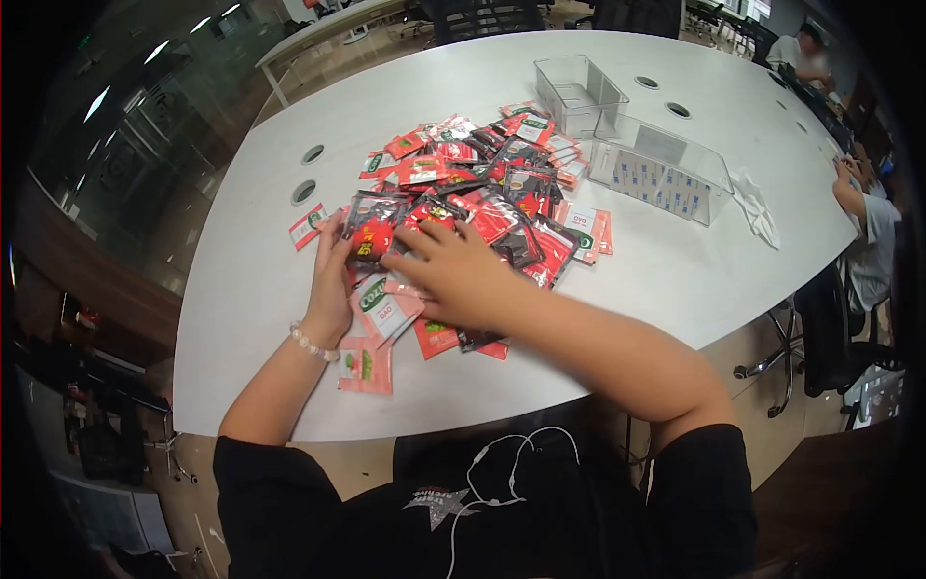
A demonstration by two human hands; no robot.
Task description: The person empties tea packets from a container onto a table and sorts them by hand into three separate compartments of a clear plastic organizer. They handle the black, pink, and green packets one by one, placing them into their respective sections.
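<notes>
A heap of red, pink and black sachets [453, 154] lies on the white table. My left hand [333, 280], with a beaded bracelet at the wrist, rests along the heap's left side. Its straight fingers touch the edge of a black-and-red sachet [374, 232]; their far sides are hidden. Over the near part of the heap, my right hand [463, 275] is spread palm down, fingers apart on the sachets. Between my hands lies a pink-and-white sachet [384, 307]. Closer to me is a pink sachet [366, 367] flat on the table.
Two clear plastic bins stand behind the heap: one bin [579, 95] farther back, another bin [666, 174] to the right with blue-marked packets visible through it. Beside it lies a crumpled white tissue [755, 207]. The table [656, 289] has round cable holes. People sit at far right.
</notes>
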